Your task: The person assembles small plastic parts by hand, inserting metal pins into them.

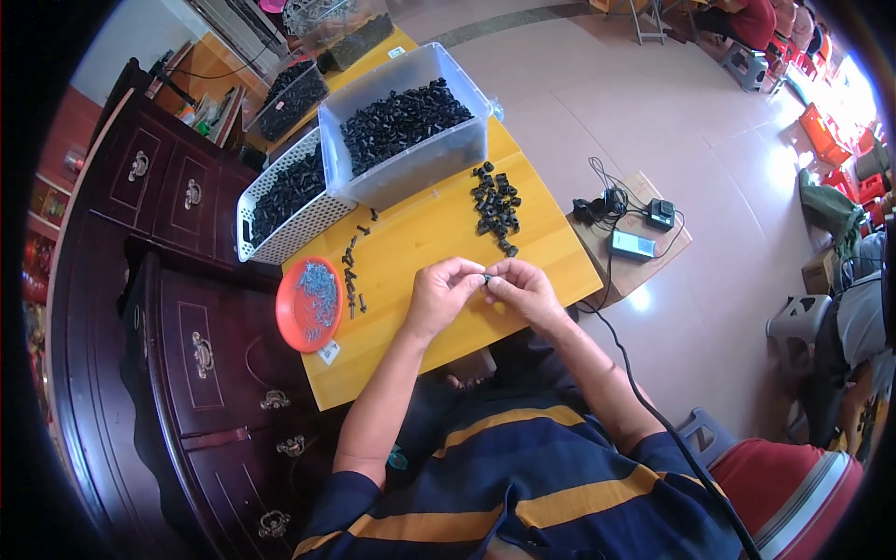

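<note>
The fingers of the left hand (441,293) and the right hand (530,297) were pinched nearly closed, tips together around a small black piece (487,279), mostly hidden, above the front of the yellow wooden table (420,235). Left of the hands sat a round orange-red dish (287,317) holding silvery metal screws (320,289); beside it ran a line of slim black parts (350,274). Farther off, I noted clustered chunky black parts (499,203), a white perforated basket (313,220) and a translucent plastic bin (420,166), both containing black pieces.
</note>
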Tool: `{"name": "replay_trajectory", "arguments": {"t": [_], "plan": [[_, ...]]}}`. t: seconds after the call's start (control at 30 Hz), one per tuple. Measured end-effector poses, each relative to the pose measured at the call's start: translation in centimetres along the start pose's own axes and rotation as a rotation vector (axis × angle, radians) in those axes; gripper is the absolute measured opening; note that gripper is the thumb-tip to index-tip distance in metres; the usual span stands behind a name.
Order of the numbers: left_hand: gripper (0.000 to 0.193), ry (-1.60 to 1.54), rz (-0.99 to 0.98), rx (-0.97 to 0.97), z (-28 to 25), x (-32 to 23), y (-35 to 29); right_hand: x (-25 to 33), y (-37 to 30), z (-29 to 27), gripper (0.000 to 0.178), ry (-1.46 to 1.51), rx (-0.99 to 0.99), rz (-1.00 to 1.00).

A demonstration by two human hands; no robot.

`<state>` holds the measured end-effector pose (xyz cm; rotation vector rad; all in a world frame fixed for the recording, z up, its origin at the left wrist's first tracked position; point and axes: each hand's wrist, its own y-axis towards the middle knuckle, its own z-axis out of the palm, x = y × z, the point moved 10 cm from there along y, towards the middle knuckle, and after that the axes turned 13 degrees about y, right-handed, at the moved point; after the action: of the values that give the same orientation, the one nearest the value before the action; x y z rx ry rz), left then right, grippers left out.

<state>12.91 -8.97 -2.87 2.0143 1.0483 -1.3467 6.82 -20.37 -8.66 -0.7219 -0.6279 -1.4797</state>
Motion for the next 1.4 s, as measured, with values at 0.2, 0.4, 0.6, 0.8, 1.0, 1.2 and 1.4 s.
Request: {"name": "replay_trajectory", "arguments": {"t": [0.2, 0.4, 0.6, 0.8, 1.0, 1.2, 1.4], "plan": [[0.034, 0.429, 0.115, -0.035, -0.2, -5.0, -1.6, -1.1, -1.4, -0.7, 0.014, 0.362, -0.093, 0.085], [0.052, 0.88, 0.524, -0.252, 1.3, -8.8, -3.3, -1.5, -1.4, 1.3, 0.014, 0.483, -0.026, 0.105], [0.035, 0.846, 0.513, -0.26, 0.6, -9.0, -3.3, -0.7, -1.8, 0.9, 0.018, 0.46, -0.097, 0.072], [0.026, 0.827, 0.464, -0.244, -1.3, -7.7, -3.7, 4.0, -1.7, -2.4, 0.022, -0.102, -0.2, -0.187], [0.028, 0.798, 0.247, -0.165, -3.2, -5.0, -4.0, 9.0, -1.1, -0.6, 0.022, -1.35, -0.369, -0.512], [0.024, 0.972, 0.071, 0.034, -6.7, -0.1, -4.9, 7.6, 0.9, -1.0, 0.027, -1.453, -0.333, -0.409], [0.024, 1.049, -0.067, 0.011, -13.3, 1.0, -5.6, 7.7, 0.6, 0.0, 0.024, -1.448, -0.293, -0.535]]}}
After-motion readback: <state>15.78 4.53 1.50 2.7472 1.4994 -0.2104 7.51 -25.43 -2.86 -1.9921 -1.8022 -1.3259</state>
